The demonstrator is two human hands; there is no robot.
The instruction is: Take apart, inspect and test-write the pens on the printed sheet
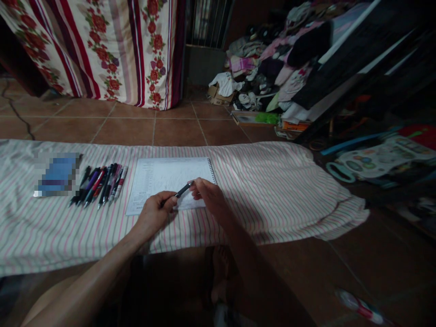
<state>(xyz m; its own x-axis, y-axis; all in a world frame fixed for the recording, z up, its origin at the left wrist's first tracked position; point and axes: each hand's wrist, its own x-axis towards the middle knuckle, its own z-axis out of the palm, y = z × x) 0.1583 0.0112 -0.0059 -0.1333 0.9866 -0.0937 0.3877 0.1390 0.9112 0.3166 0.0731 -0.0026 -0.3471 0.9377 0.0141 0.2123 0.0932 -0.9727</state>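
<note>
A dark pen [184, 189] is held between both hands, slanting up to the right over the lower part of a spiral notebook [170, 175]. My left hand [157, 209] is closed round the pen's lower left end. At its upper right end, the fingers of my right hand [208, 193] pinch the pen. The notebook lies flat, with its coil along the right edge and faint writing or print on the page. Left of the notebook, several pens [98, 184] lie side by side in a row.
A striped cloth [265, 190] covers the long, low surface under the notebook. A blurred blue item [57, 175] lies at its left. Beyond are a tiled floor [173, 129], a flowered curtain [126, 54] and a heap of clothes [269, 68]. A bottle [361, 306] lies at lower right.
</note>
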